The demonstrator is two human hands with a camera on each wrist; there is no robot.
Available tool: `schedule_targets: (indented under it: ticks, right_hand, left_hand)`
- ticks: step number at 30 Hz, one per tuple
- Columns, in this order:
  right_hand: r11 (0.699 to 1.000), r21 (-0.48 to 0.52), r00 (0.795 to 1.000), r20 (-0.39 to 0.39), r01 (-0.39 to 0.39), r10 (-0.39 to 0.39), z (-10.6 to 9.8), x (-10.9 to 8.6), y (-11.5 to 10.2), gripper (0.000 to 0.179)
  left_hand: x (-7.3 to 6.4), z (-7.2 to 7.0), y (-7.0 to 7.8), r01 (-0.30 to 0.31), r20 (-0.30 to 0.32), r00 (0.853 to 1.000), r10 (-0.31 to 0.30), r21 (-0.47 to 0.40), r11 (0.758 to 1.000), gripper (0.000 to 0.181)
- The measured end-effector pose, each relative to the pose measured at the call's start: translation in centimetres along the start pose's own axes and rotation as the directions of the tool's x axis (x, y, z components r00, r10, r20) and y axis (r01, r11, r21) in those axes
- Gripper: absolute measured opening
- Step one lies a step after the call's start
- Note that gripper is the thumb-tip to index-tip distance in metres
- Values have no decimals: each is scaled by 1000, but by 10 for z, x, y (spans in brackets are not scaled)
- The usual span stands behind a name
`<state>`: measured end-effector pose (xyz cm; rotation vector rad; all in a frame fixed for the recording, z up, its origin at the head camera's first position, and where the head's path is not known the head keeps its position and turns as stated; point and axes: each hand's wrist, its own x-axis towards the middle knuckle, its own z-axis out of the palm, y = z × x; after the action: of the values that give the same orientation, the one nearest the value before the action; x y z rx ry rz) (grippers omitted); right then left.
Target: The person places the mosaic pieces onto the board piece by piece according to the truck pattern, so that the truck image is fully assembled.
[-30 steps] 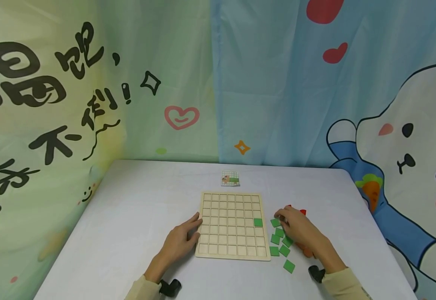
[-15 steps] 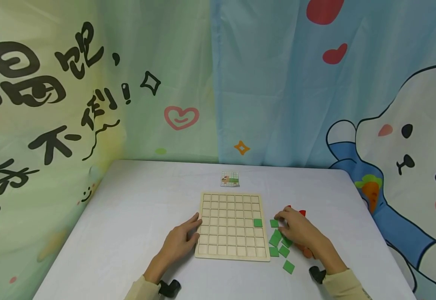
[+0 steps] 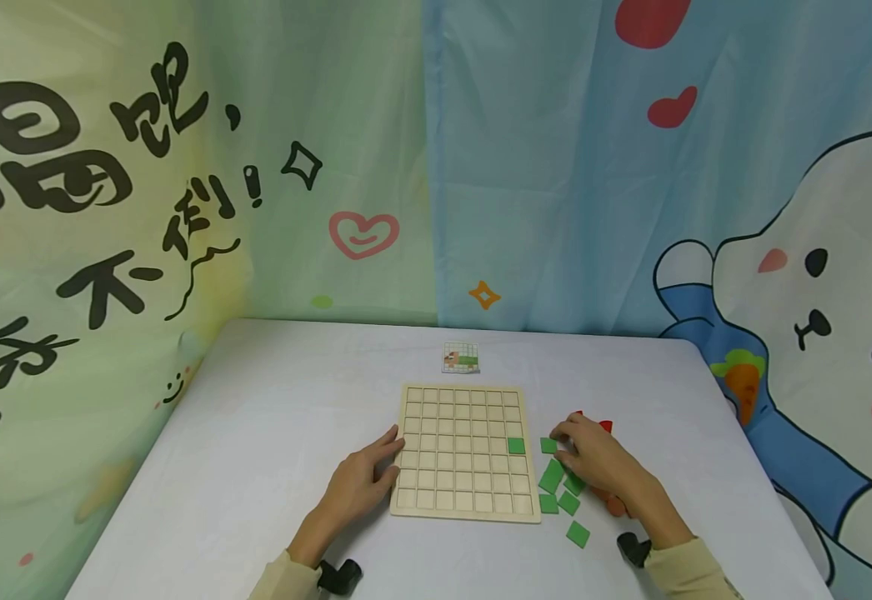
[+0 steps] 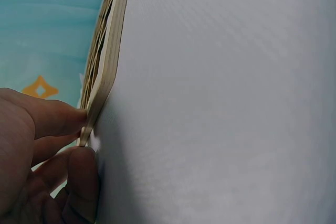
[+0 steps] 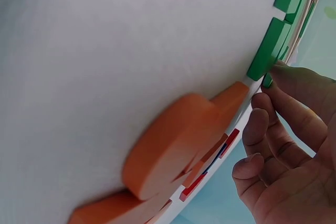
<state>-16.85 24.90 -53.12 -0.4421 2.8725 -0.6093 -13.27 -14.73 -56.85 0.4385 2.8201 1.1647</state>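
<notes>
A pale wooden grid board (image 3: 454, 452) lies on the white table, with one green square tile (image 3: 516, 446) in a cell near its right side. My left hand (image 3: 361, 477) rests against the board's left edge, its extended fingers and thumb touching the side, as the left wrist view also shows. To the right of the board, my right hand (image 3: 599, 454) is among loose green square tiles (image 3: 577, 534). In the right wrist view, a small green tile (image 5: 268, 81) shows between thumb and index finger, which pinch it. The other right-hand fingers are loosely curled.
Orange pieces (image 5: 170, 142), some rounded, lie under and beside the right hand. Red pieces (image 3: 606, 426) sit behind it. A small picture card (image 3: 460, 357) with a printed grid lies beyond the board. Printed curtains hang behind the table.
Green tiles beside the right fingertips have shifted; two near the board now sit closer together. The right hand has barely moved. The left hand and board stay in place.
</notes>
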Motion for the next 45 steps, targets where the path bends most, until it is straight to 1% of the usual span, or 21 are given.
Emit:
schedule_targets:
  ticks: [10,16,25,33,35,39,43,45]
  right_hand:
    - [1000,-2,1000,3,-25,25,0,-2,-3,28]
    - [1000,8,1000,10,-26,26,0,-3,-8,29]
    - [1000,-6,1000,-7,1,-1,-1,-6,-14,28]
    - [1000,-12,1000,0,19,-19,1,-7,-22,26]
    - [999,-23,1000,6,28,-28,1,-6,-25,26]
    - [999,-32,1000,24,21,-20,4,-7,-30,26]
    - [999,-40,1000,24,9,-8,7,-8,-34,25]
    - [999,-45,1000,17,13,-13,8,-9,-36,25]
  left_hand:
    - [-1,0,-1,-30,-23,999,30,-13,999,47]
    - [-1,-1,1,-26,-24,999,25,-24,999,46]
    - [1,0,0,2,-9,1000,-2,-24,1000,47]
    - [-1,0,-2,-29,-22,999,29,-28,999,47]
    - [-1,0,-2,-26,-21,999,25,-27,999,47]
    - [0,1,-3,-42,-29,999,42,-18,999,47]
    - [0,2,-4,-45,-32,999,44,-14,999,47]
    - [0,2,-4,-35,-28,999,35,-13,999,47]
